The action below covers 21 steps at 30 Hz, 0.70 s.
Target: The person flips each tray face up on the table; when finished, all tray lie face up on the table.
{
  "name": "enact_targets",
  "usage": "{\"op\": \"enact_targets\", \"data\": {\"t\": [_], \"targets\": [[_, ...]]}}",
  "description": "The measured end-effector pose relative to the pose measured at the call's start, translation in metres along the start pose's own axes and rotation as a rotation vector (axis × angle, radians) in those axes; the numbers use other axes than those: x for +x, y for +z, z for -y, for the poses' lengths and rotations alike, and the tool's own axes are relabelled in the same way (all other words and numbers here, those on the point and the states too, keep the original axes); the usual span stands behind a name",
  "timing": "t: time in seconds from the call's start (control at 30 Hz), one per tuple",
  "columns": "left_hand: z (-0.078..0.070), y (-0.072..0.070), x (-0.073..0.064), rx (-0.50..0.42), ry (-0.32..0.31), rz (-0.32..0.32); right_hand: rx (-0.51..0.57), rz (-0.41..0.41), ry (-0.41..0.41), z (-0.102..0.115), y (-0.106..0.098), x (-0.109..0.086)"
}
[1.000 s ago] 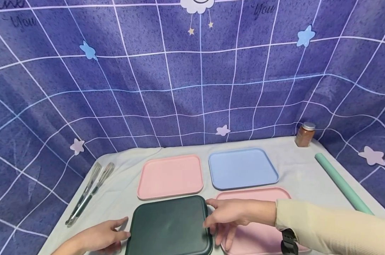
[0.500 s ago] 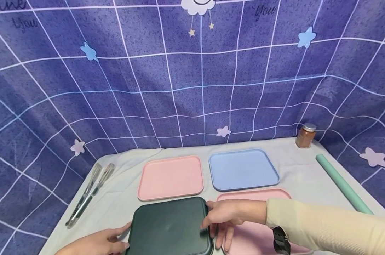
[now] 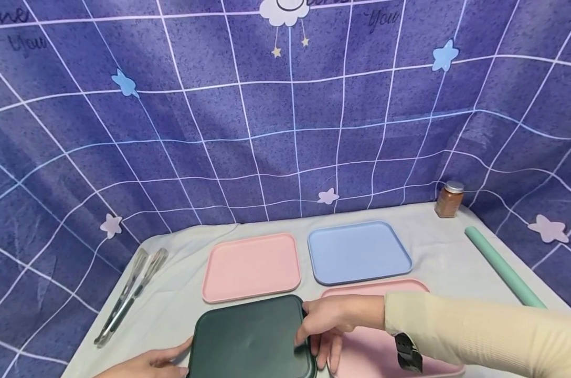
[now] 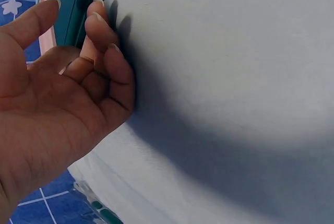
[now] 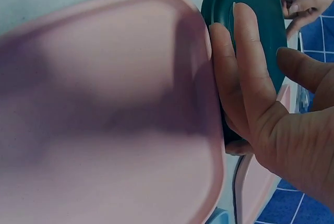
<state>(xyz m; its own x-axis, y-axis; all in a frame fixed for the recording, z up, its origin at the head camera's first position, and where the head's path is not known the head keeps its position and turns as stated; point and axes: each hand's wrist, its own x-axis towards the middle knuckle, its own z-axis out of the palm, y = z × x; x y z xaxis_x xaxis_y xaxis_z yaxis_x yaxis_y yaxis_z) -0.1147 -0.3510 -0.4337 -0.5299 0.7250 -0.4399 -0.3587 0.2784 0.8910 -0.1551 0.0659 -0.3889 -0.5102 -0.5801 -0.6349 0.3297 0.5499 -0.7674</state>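
Observation:
A dark green flat box (image 3: 247,336) with rounded corners lies at the front of the cloth-covered table, its near edge cut off in the head view. Along its right side rests my right hand (image 3: 328,323), with the thumb over the top and the long fingers fairly straight against the side, as the right wrist view also shows. My left hand (image 3: 146,365) reaches to the box's left edge. Seen from the left wrist, that left hand (image 4: 68,83) has loosely bent fingers right at the box's side wall (image 4: 70,7), the thumb apart from them.
A pink tray (image 3: 252,268) and a blue tray (image 3: 358,252) lie behind. Another pink tray (image 3: 366,349) sits under my right forearm, close beside the box. Metal tongs (image 3: 129,296) lie left. A brown-filled jar (image 3: 449,200) and green roller (image 3: 505,268) are right.
My left hand has moved right and nearer me, closing the gap to the box's left edge. My right hand has shifted slightly left along the box. The box looks almost still.

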Motion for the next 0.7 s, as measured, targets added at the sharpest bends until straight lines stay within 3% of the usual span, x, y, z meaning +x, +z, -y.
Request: {"op": "enact_targets", "data": {"t": [0.1,0.23,0.4,0.7], "targets": [[0.004,-0.002,-0.001,0.037,0.042,0.002,-0.007,0.005,-0.003,0.0,0.0,0.001],[0.003,-0.003,-0.005,0.007,0.029,-0.002,-0.026,-0.028,0.002,-0.001,0.001,0.002],[-0.007,0.003,-0.014,-0.065,0.002,-0.015,-0.067,-0.088,-0.014,0.0,0.005,0.001],[-0.03,0.014,-0.027,-0.084,0.062,-0.03,-0.061,-0.098,0.0,0.002,0.008,0.001]]}}
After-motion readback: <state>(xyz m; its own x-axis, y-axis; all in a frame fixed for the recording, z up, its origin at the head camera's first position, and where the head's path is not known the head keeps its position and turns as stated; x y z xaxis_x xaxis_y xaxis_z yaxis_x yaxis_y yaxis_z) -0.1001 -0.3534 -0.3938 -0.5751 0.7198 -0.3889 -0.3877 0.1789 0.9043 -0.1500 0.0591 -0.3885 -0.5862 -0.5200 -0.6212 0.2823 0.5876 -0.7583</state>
